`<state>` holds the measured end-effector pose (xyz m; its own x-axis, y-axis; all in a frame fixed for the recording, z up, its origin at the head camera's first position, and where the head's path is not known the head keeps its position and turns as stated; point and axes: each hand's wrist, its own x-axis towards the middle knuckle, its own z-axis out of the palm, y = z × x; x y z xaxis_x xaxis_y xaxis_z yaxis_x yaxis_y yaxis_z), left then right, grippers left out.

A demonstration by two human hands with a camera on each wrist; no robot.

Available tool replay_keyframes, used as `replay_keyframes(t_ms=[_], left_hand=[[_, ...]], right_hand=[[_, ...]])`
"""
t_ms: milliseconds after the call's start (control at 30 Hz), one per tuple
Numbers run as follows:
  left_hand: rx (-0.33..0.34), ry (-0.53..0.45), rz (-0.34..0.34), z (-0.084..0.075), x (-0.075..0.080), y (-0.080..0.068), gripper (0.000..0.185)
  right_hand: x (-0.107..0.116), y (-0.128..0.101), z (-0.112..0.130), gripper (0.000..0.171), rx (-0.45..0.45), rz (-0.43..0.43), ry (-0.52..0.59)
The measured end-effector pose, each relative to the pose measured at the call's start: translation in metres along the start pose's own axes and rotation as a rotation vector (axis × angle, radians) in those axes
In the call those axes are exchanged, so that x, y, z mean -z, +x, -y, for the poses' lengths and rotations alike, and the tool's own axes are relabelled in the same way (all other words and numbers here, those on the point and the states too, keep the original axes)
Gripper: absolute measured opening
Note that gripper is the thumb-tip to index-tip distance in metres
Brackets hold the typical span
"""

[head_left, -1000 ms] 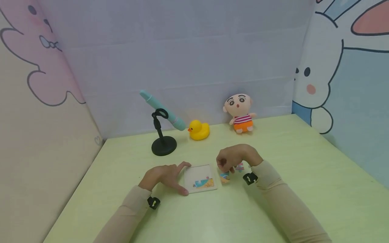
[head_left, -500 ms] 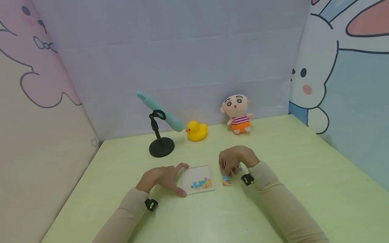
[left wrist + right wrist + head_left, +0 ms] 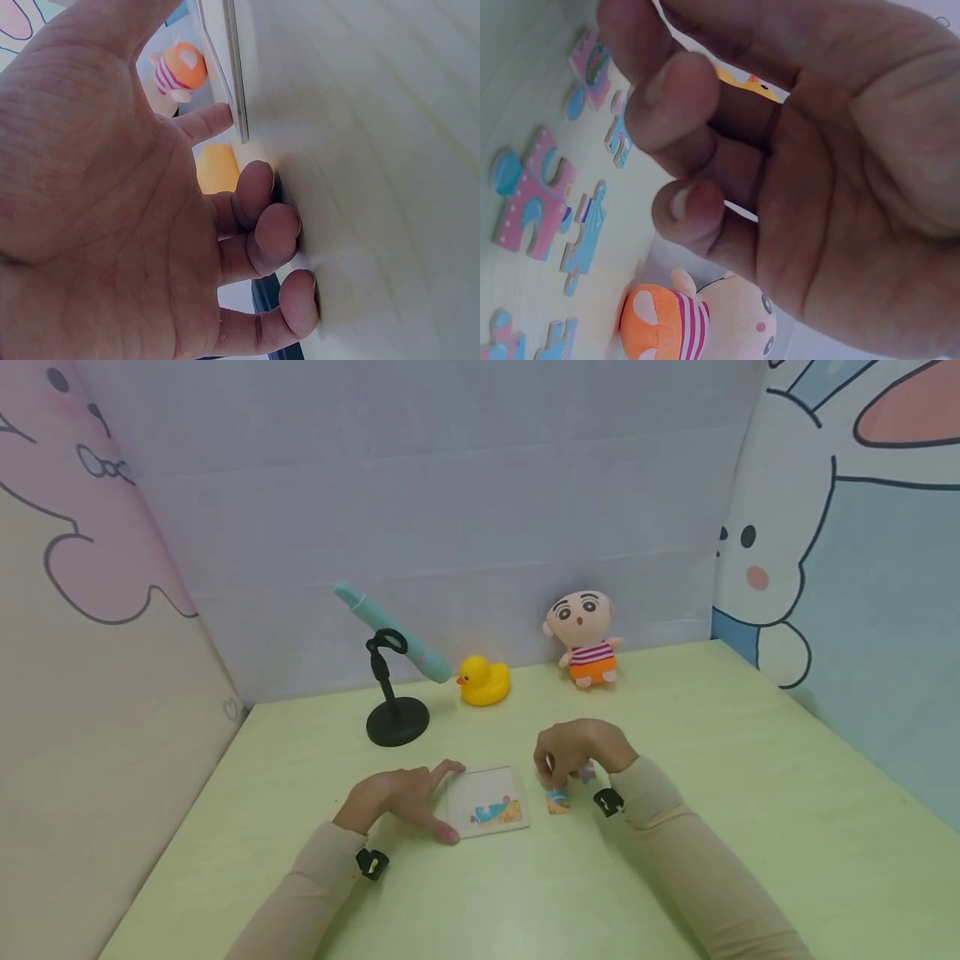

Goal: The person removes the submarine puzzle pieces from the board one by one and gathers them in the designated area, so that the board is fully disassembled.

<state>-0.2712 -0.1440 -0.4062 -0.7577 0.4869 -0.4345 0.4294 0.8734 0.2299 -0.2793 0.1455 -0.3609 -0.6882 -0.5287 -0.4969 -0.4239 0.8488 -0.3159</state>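
My left hand (image 3: 397, 797) spans the left side of a square white puzzle tray (image 3: 480, 785), index finger at its far corner and thumb at its near corner. In the left wrist view the index finger meets the tray's edge while the other fingers bend against the table. Blue and sand-coloured puzzle pieces (image 3: 497, 812) fill the tray's near right part. My right hand (image 3: 576, 750), fingers curled downward, pinches a blue and tan puzzle piece (image 3: 557, 804) just right of the tray; the fingertips cover its far end. The right wrist view shows loose pink and blue puzzle pieces (image 3: 534, 201) beyond the fingers.
Behind the hands are a black stand (image 3: 397, 720) with a teal microphone (image 3: 393, 631), a yellow rubber duck (image 3: 483, 682) and a plush doll (image 3: 585, 639) in striped shirt and orange shorts. Fabric walls enclose the pale table (image 3: 480, 902) at the back and sides.
The puzzle piece under my right fingers has shifted slightly right, away from the tray, and turned a little straighter. My left hand stays on the tray; the head view has shifted slightly.
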Motion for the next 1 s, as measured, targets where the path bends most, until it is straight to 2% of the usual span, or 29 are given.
replay_keyframes(t_ms=[200, 300, 467, 767, 1000], left_hand=[[0.002, 0.001, 0.015, -0.008, 0.004, -0.010, 0.100], [0.011, -0.016, 0.019, -0.010, 0.004, -0.010, 0.098], [0.025, -0.020, 0.015, -0.010, 0.003, -0.009, 0.098], [0.012, 0.008, 0.013, -0.007, 0.004, -0.007, 0.100], [0.024, 0.012, 0.018, -0.001, 0.000, 0.000, 0.102]], right_hand=[[0.000, -0.001, 0.000, 0.016, -0.015, -0.014, 0.042], [-0.001, -0.001, 0.002, 0.015, 0.017, -0.025, 0.052], [-0.005, 0.004, 0.009, 0.014, 0.105, -0.056, 0.048], [-0.017, 0.013, 0.035, 0.011, 0.162, -0.074, 0.002], [-0.024, 0.016, 0.050, 0.018, 0.182, -0.068, -0.024]])
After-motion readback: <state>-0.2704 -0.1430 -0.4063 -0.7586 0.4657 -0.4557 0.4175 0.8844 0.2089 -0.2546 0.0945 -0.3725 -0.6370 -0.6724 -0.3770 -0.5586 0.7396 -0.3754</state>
